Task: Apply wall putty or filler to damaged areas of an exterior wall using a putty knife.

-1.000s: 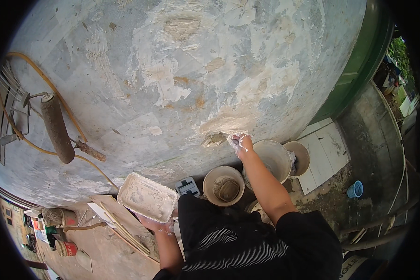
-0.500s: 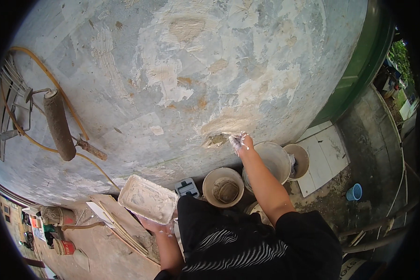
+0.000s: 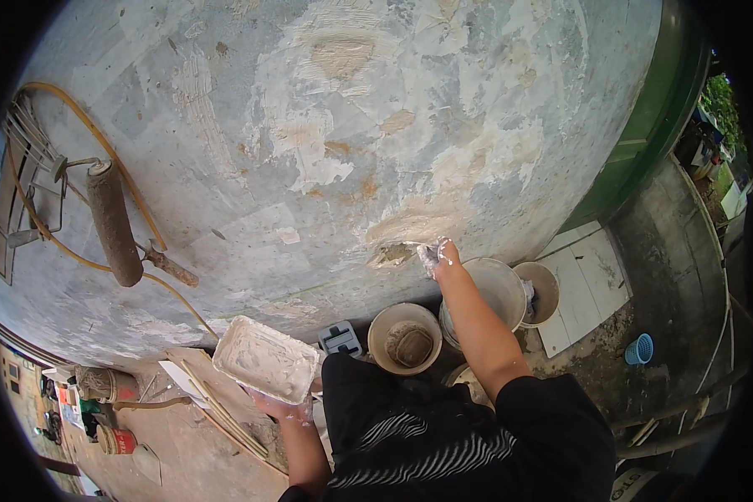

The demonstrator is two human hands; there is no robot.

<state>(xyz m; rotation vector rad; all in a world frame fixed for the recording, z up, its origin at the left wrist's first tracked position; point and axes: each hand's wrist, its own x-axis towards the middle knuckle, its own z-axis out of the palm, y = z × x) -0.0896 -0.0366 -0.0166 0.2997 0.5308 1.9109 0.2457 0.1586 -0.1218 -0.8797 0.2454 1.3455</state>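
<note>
My left hand [image 3: 283, 408] is closed under a shallow rectangular tray [image 3: 268, 360] smeared with wet, pale putty. Against the patchy grey-white wall [image 3: 251, 167], my right hand [image 3: 435, 256] is closed, with white putty on its fingers. It grips a thin flat tool [image 3: 410, 243], seen almost edge-on; the handle is hidden in the fist. The tool meets the wall at the upper edge of a rough hole [image 3: 393, 254]. Fresh beige putty [image 3: 418, 219] spreads over the wall just above that hole.
Below the wall stand a bucket [image 3: 404, 338] with grey residue, a larger pale bucket [image 3: 495, 293] and a small tub [image 3: 542, 294]. A grey case [image 3: 340, 338] lies beside them. At left hangs a paint roller [image 3: 115, 224]; a blue basket [image 3: 639, 349] sits at right.
The view has shifted slightly, so the wall and buckets sit a little to the right. My right hand stays at the hole's right side, and the tray is still in my left hand.
</note>
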